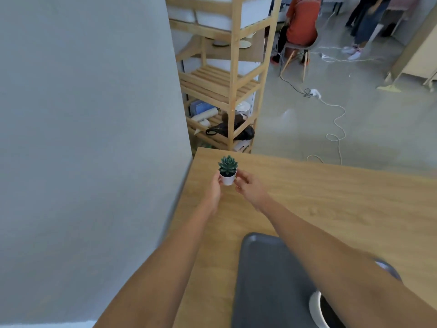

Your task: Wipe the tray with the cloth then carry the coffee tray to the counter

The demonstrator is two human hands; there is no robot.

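Wood-grain table [331,202] fills the lower right, its left edge against a grey wall [82,138]. Both bare arms reach forward to the table's far left corner. Left hand [214,191] and right hand [249,188] cup a small white pot [227,179] with a green succulent [228,165]; fingers of each hand touch opposite sides of the pot, so both are closed on it. Pot sits upright; cannot tell if its base is on the wood or just off it.

Dark grey tray [267,280] lies on the table near the person, well apart from the plant, partly under the right forearm. White cup [318,311] with dark contents stands on the tray at the bottom edge, partly hidden by the arm. Cloth not visible.

Beyond the table: slatted wooden shelf unit [233,79] holding a black bag and rolled items, grey floor with a white cable [338,124], a seated person in an orange top [302,20], another standing at the upper right.
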